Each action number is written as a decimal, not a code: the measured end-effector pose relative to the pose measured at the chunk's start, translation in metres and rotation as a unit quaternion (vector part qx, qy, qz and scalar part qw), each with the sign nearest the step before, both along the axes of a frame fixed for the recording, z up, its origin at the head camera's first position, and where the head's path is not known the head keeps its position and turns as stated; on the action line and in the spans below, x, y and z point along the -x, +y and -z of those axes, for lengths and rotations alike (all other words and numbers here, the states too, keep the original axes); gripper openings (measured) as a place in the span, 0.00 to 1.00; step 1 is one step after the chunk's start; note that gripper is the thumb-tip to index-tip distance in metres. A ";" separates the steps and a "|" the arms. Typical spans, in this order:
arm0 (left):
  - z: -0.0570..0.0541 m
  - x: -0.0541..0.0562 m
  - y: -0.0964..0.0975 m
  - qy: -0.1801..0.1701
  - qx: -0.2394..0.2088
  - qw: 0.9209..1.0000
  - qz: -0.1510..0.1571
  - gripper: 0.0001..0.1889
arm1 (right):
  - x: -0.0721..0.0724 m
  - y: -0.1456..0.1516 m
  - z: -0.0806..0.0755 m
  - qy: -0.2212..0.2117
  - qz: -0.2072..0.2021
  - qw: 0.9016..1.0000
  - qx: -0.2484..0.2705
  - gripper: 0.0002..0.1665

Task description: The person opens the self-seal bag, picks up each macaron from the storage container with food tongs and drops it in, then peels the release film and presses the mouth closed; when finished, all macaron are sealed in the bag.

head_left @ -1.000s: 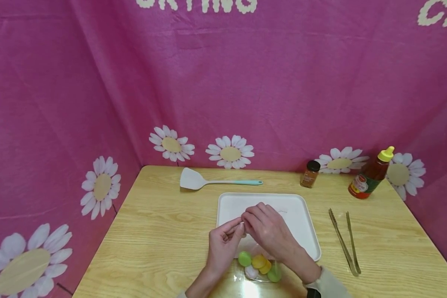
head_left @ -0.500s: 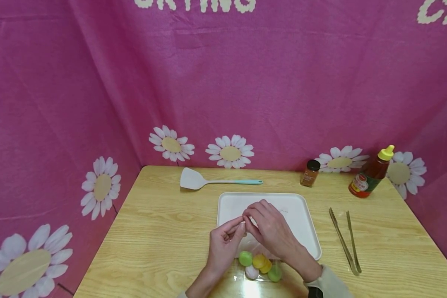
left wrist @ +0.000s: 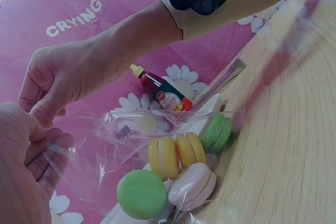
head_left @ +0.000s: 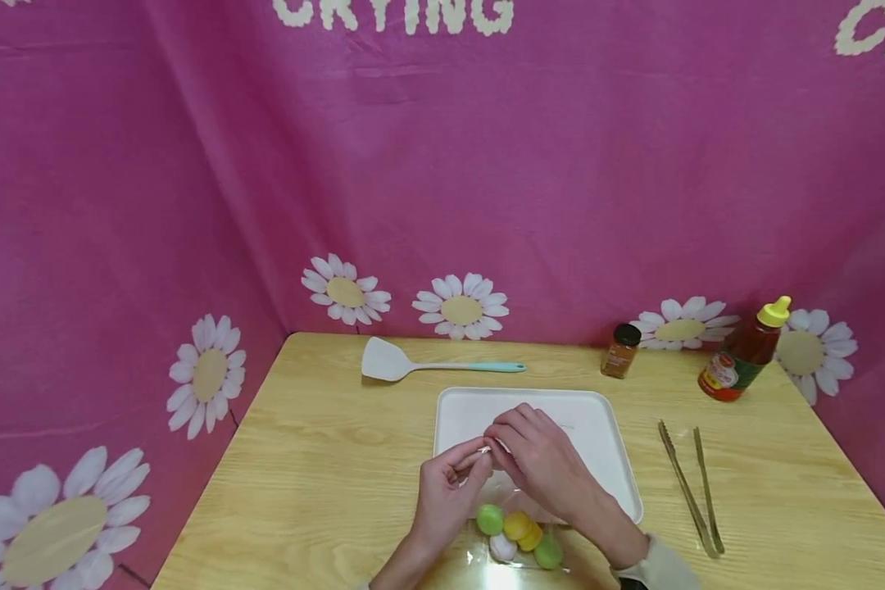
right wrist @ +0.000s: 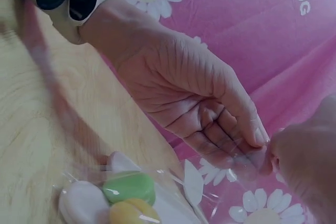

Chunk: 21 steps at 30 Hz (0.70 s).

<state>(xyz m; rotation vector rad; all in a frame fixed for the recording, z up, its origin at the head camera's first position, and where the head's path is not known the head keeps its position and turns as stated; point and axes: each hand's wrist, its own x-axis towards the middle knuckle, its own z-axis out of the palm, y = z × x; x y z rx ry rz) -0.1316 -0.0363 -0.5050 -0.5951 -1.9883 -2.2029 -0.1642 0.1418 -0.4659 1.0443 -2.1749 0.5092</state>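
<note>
A clear plastic bag (left wrist: pixel 118 129) holds several macarons: green ones (left wrist: pixel 140 193), yellow ones (left wrist: pixel 164 157) and a pale pink one (left wrist: pixel 193 186). Its filled end sits low at the front rim of the white tray (head_left: pixel 453 401). Above it, my left hand (head_left: pixel 442 496) pinches the gathered top of the bag between thumb and fingers. My right hand (head_left: pixel 542 459) pinches at the same spot, fingertips against those of the left. A small whitish bit (head_left: pixel 484 450) shows between the fingertips; I cannot tell what it is.
Behind the tray lies a white spatula (head_left: pixel 387 360) with a turquoise handle. A small spice jar (head_left: pixel 621 352) and a red sauce bottle (head_left: pixel 741 352) with a yellow cap stand at the back right. Metal tongs (head_left: pixel 693 492) lie right of the tray. A pink daisy cloth (head_left: pixel 487 164) hangs behind.
The head view has tilted up a little, so everything sits slightly lower. The right fingertips have shifted slightly at the bag's top, and the whitish bit shows more plainly.
</note>
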 end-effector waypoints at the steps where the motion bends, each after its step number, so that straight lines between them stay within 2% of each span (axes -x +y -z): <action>1: 0.001 -0.001 0.001 0.000 0.002 1.000 0.002 0.15 | -0.001 0.001 0.001 0.002 0.002 1.000 -0.002 0.05; 6: 0.003 -0.003 0.003 -0.003 0.008 1.000 -0.001 0.16 | -0.001 0.002 0.002 -0.012 0.006 1.000 0.012 0.11; 16: 0.002 -0.001 0.003 0.011 -0.005 1.000 -0.001 0.15 | 0.000 0.004 -0.001 -0.073 -0.004 0.996 0.059 0.01; 21: -0.001 -0.001 0.002 0.008 -0.004 1.000 0.002 0.15 | -0.001 0.005 -0.004 -0.103 0.000 0.992 0.066 0.04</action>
